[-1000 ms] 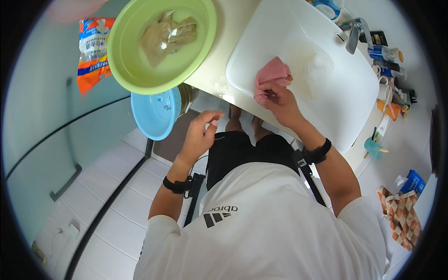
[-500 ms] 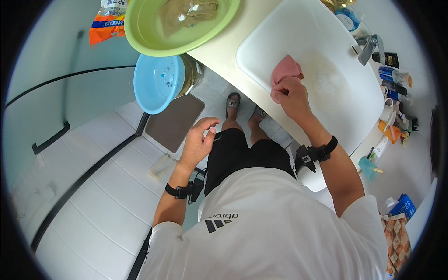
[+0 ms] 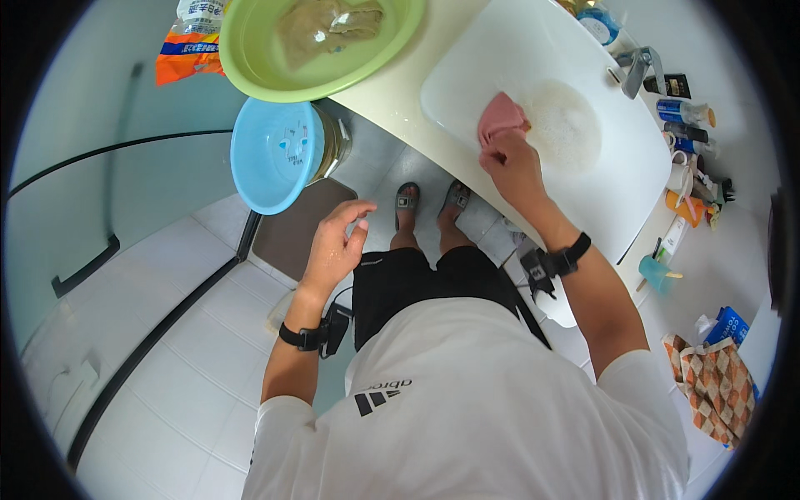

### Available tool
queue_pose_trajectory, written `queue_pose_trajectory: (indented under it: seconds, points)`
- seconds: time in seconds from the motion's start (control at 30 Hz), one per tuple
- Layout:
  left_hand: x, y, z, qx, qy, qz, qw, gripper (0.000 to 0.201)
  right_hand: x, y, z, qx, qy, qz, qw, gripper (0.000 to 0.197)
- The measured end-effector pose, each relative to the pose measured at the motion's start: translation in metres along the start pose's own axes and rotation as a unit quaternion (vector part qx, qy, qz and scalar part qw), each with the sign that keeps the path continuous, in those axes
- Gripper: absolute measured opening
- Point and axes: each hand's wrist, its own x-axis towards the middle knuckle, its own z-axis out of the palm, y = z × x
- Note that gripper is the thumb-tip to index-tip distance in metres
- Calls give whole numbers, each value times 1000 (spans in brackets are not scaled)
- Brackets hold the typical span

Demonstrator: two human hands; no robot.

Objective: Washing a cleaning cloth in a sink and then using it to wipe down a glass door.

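My right hand is closed on a folded pink cloth at the near left side of the white sink. Beside the cloth, foamy water lies in the basin. My left hand hangs in the air left of my black shorts, its fingers apart and nothing in it. At the upper left a green basin stands on the counter, with a beige cloth soaking in its water.
A light blue basin sits below the counter. The faucet is at the sink's far right. Bottles and a teal cup line the right side. An orange packet stands at upper left; a glass door is on the left.
My right hand and the pink cloth have shifted slightly up and left in view. More foamy water shows in the sink. The left hand remains empty.
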Motion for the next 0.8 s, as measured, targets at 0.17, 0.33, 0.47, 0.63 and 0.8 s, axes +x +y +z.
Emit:
queue_pose_trajectory:
  seconds: [0.17,0.33,0.47,0.63,0.8]
  points:
    - [-16,-10,-4,3,-34,-8,999,24,35,-15,48,-58,36,-51,996,4]
    - [-22,-17,-18,27,-67,-18,997,24,54,-52,70,-103,82,-100,986,4]
    - [-11,-26,-35,43,-68,20,997,25,5,-24,38,-102,83,-117,984,6]
    - [-13,-35,-45,0,-27,-2,1000,25,-65,-1,-28,-159,68,-77,982,12]
    - [-21,-44,-44,6,-51,-8,999,26,-58,3,-18,-135,75,-74,985,16]
